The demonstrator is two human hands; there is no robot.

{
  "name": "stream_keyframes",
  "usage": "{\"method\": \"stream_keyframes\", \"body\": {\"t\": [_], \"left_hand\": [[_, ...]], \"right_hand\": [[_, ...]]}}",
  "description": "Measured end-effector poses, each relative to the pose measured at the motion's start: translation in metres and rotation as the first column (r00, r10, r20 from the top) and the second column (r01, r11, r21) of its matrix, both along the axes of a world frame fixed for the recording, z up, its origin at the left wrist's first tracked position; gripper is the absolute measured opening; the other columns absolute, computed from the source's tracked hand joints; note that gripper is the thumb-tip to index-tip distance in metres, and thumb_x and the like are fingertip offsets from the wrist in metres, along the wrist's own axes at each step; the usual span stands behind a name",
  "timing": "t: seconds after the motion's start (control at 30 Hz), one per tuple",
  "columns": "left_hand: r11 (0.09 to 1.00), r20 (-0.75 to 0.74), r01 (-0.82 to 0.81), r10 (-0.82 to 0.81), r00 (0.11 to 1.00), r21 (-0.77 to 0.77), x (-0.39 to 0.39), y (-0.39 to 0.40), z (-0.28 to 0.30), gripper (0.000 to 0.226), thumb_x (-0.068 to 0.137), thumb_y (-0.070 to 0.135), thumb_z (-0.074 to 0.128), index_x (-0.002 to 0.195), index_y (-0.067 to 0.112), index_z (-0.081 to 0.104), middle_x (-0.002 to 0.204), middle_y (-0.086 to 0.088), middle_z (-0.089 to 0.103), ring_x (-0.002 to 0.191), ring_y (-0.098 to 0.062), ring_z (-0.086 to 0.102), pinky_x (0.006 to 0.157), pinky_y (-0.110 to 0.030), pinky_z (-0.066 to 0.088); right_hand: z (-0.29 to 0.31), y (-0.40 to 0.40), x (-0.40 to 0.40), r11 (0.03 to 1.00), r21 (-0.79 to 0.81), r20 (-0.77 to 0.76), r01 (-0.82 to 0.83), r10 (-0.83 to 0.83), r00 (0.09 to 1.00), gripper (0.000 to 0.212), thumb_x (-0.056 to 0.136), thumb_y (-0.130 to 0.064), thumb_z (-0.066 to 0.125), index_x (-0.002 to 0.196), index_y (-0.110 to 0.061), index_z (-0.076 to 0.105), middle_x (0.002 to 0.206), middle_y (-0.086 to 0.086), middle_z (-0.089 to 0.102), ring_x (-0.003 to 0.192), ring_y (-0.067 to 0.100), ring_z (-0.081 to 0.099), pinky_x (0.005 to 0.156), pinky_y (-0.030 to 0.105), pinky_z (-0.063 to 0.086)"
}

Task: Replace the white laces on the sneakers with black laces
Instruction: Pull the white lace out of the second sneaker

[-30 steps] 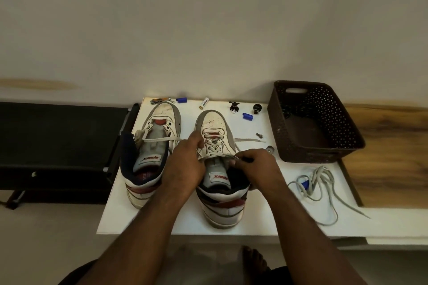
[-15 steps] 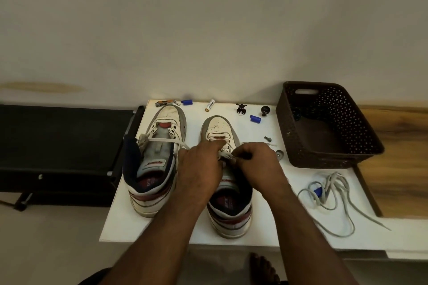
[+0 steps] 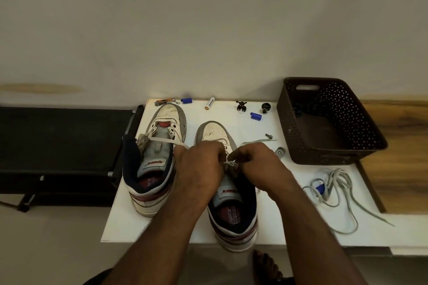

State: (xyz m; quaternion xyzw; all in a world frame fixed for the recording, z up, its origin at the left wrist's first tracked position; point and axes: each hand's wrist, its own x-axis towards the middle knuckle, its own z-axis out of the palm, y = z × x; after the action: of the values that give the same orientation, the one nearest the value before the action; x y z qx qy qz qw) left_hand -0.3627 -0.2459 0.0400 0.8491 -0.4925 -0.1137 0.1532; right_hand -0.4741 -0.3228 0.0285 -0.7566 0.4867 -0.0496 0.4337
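Both hands have crept toward the toe of the right-hand sneaker (image 3: 228,180) since the frame a second back, from its tongue up to the eyelets. Left hand (image 3: 199,169) sits curled over the shoe's left eyelet row; what its fingers close on is hidden by its own knuckles — cannot tell. Right hand (image 3: 257,164) pinches the white lace (image 3: 230,165) between thumb and fingertip, right where the two hands meet.

Key relation: the lace crosses the shoe side to side, at right angles to the shoe's long axis, which runs heel-near-person to toe-toward-wall. The grip is just on the right of the shoe's midline, so the right hand is nearer and, in my judgement, pulls outward to the right. A free end of the lace trails out right of the shoe, toward a small bolt (image 3: 268,136).

Left of this sneaker, close beside it, stands the other sneaker (image 3: 157,159), with one white lace span across its tongue. Right of the shoe, well apart: a loose pale lace pile (image 3: 335,192) with a blue clip, and beyond it a brown basket (image 3: 370,146). Past the toe lie a battery (image 3: 210,103), blue caps and small dark knobs. Nothing blocks a rightward pull except a small metal piece (image 3: 279,152) near the right wrist. Black laces — not identifiable; dark shapes in the basket are unclear.
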Motion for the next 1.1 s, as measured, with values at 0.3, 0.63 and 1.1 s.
{"method": "stream_keyframes", "body": {"t": [0.3,0.63,1.1], "left_hand": [[0.992,-0.231,0.040,-0.066,0.971,-0.116,0.002,0.002,0.003,0.054,0.085,0.008,0.059,0.134,0.028,0.052,0.130,0.000,0.057,0.118,-0.020,0.054,0.096,-0.033,0.047],[0.806,-0.437,-0.417,0.223,0.872,-0.421,0.029,0.004,0.001,0.013,0.087,0.010,0.067,0.096,0.017,0.072,0.101,0.004,0.068,0.092,-0.007,0.059,0.074,-0.013,0.040],[0.923,-0.312,-0.231,0.132,0.941,-0.308,0.021,0.002,0.001,0.009,0.091,0.015,0.063,0.086,0.017,0.070,0.090,0.002,0.069,0.081,-0.009,0.059,0.071,-0.023,0.043]], "right_hand": [[0.000,0.000,0.003,0.999,0.035,-0.004,0.033,-0.033,0.999,0.025,0.085,-0.005,0.062,0.103,-0.020,0.072,0.105,-0.001,0.069,0.092,0.014,0.063,0.079,0.027,0.053],[0.000,-0.004,0.002,0.994,0.088,0.017,0.066,-0.068,0.998,0.024,0.086,-0.003,0.062,0.092,-0.023,0.072,0.100,-0.001,0.068,0.086,0.010,0.061,0.067,0.024,0.052],[-0.001,-0.003,0.003,0.992,0.091,0.039,0.082,-0.086,0.996,0.021,0.084,-0.006,0.064,0.093,-0.021,0.074,0.097,-0.002,0.070,0.084,0.010,0.063,0.079,0.032,0.056]]}}
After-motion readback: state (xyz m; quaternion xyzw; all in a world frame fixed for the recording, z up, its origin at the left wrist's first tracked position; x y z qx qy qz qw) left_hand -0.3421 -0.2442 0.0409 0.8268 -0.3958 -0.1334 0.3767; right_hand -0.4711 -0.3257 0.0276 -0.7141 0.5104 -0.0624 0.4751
